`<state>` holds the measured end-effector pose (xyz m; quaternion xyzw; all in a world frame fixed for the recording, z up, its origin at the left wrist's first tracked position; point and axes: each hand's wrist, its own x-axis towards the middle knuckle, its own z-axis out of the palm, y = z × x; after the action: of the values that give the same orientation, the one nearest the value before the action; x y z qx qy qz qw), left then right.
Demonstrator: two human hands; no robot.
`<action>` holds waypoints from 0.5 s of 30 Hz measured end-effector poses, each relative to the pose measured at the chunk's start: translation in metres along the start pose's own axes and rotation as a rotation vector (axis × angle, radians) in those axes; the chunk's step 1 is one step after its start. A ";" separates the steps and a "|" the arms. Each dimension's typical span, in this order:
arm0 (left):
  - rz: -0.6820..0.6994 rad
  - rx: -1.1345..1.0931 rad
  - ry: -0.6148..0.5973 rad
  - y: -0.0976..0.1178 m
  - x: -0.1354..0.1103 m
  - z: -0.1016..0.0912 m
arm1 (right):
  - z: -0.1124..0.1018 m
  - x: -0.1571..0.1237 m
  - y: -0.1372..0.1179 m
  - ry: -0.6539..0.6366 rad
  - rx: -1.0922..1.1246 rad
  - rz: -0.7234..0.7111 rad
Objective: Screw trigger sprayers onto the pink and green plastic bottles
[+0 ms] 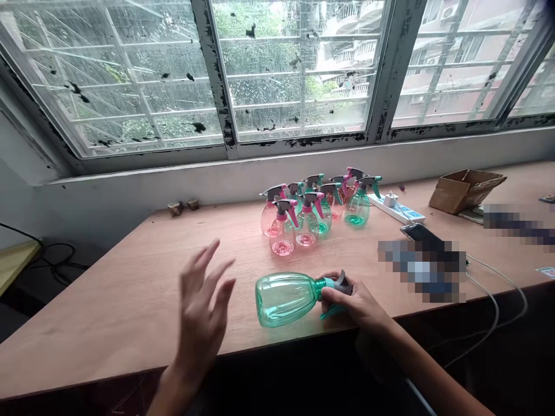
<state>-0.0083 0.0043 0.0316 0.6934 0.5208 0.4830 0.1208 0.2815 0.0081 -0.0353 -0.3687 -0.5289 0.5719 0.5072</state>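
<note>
A clear green spray bottle [286, 300] lies on its side above the table's front edge, its base pointing left. My right hand [347, 297] is closed around its neck and grey-and-teal trigger head, partly hiding them. Left of the bottle's base, my left hand [203, 300] is raised with fingers apart, touching nothing. Behind the bottle stands a group of several upright spray bottles, among them a pink one [282, 234] at the front and a green one [358, 208] at the right.
The wooden table [130, 306] runs along a barred window. To the right are a white power strip [396, 209], a phone [427, 240] with a white cable [494, 294], and an open cardboard box [463, 190]. Two small brown blocks [176, 208] sit by the wall.
</note>
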 end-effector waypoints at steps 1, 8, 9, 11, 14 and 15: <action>-0.067 -0.028 -0.043 -0.004 0.001 0.008 | 0.000 0.000 0.000 0.012 0.000 -0.001; -0.194 -0.350 -0.405 -0.033 -0.016 0.037 | 0.001 -0.001 0.001 0.023 -0.051 -0.001; -0.175 -0.348 -0.448 -0.033 -0.018 0.036 | 0.000 -0.001 0.001 0.019 -0.059 0.001; -0.144 -0.312 -0.530 -0.029 -0.021 0.033 | 0.000 -0.001 0.002 0.009 -0.064 0.000; -0.150 -0.281 -0.542 -0.021 -0.021 0.027 | 0.001 -0.001 0.002 0.000 -0.055 -0.004; -0.158 -0.287 -0.532 -0.019 -0.020 0.026 | 0.002 -0.001 0.001 -0.001 -0.054 -0.006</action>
<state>0.0011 0.0041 -0.0050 0.7287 0.4495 0.3425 0.3867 0.2800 0.0066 -0.0360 -0.3806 -0.5455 0.5561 0.4984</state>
